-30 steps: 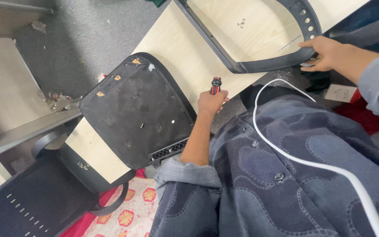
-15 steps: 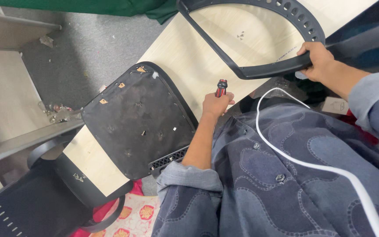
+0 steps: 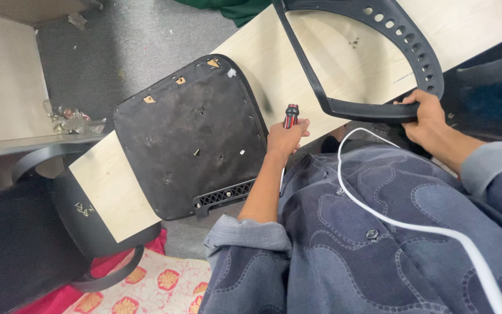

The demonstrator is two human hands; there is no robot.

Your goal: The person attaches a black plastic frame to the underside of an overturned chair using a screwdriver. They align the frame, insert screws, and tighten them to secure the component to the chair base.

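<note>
A furniture workshop: chair seat (image 3: 190,136), plastic backrest frame (image 3: 379,64) on a wooden board (image 3: 111,192), gritty floor (image 3: 129,52)

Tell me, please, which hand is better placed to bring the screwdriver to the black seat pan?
Probably the left hand: it already grips the screwdriver beside the seat pan. The right hand holds the black frame.

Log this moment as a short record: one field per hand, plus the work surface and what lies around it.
left hand: closed around a red-and-black screwdriver, held at the board's edge
right hand: grips the lower bar of a black curved chair frame
work surface: pale wooden board
on board: black seat pan, underside up, beside the left hand
nearby: white cable across the person's lap; patterned cloth on the floor
</note>
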